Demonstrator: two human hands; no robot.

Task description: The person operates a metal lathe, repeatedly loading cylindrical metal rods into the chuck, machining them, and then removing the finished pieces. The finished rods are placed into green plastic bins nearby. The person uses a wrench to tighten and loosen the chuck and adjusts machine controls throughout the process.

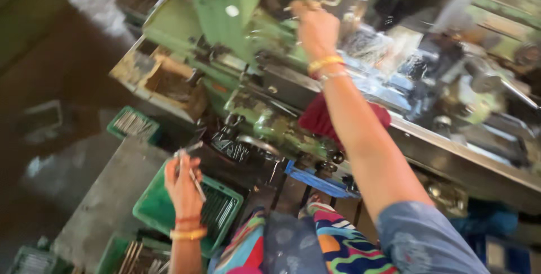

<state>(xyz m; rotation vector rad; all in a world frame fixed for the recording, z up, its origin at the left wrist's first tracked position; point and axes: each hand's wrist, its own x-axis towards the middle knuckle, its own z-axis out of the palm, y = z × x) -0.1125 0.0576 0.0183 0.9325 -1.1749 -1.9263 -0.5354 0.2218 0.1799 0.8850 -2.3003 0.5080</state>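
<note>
Low on the left, over a green plastic crate (163, 203), the left hand (181, 186) is raised with fingers curled around a thin metal rod (194, 179). Rod slants down to the right from the fingertips, its lower end above the crate's load. Wrist carries an orange and a yellow bangle.

Crate holds a bed of similar thin metal rods (217, 209) lying side by side. It sits at the near right corner of a grey slab-topped bench (107, 195).

Right hand (315, 26) is stretched far out to the green machine, a lathe (236, 20) by its look, and is closed on a part near the headstock; motion blur hides exactly what it grips. Right wrist shows a yellow bangle and a thin pale one. Blue sleeve at the near end of that arm.

Just below the right forearm, a red cloth (318, 117) lies on the machine bed. Nearer, under the bed, a blue tray edge (315, 181) juts out. Shiny swarf and metal parts clutter the bed to the right, blurred.

Further left, a second green crate of rods (132, 123) sits beyond the bench, close to the machine's base. More rods (141, 257) lie in another crate at the near edge, left of the person's patterned multicolour garment (332, 240). Floor to the far left is dark.
</note>
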